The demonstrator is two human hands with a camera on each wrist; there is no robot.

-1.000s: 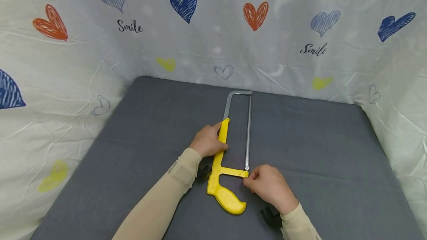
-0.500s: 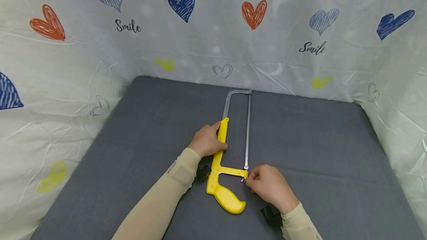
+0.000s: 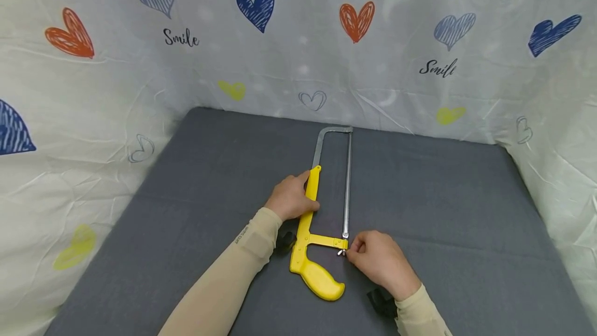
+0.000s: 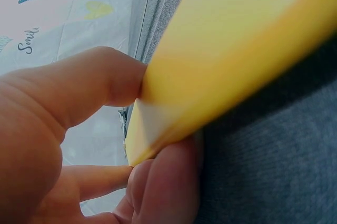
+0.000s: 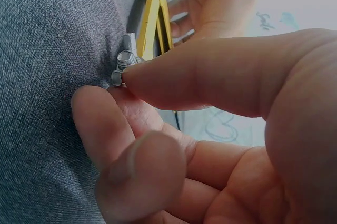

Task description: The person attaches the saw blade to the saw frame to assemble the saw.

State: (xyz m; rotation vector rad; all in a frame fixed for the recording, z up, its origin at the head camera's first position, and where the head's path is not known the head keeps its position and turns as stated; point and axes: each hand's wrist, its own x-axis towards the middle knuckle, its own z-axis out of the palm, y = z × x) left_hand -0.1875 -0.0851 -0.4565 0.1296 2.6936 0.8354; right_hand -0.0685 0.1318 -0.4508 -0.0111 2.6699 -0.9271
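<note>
Hacksaw (image 3: 303, 231): lies on the desk (image 3: 434, 206), tip near the far edge.
Left hand (image 3: 290, 198): clamped on the yellow frame (image 3: 313, 184); we should hold firm.
Right hand (image 3: 381, 262): pinches the wing nut (image 3: 342, 253); small, even turns probably serve us best.

yellow-and-silver hacksaw (image 3: 303, 227) lies on grey cloth (image 3: 443, 206), blade (image 3: 347, 185) at right.

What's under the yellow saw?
Gray cloth shows beside the yellow saw and through its opening. The strip directly beneath is covered, so I can't tell what's there.
</note>
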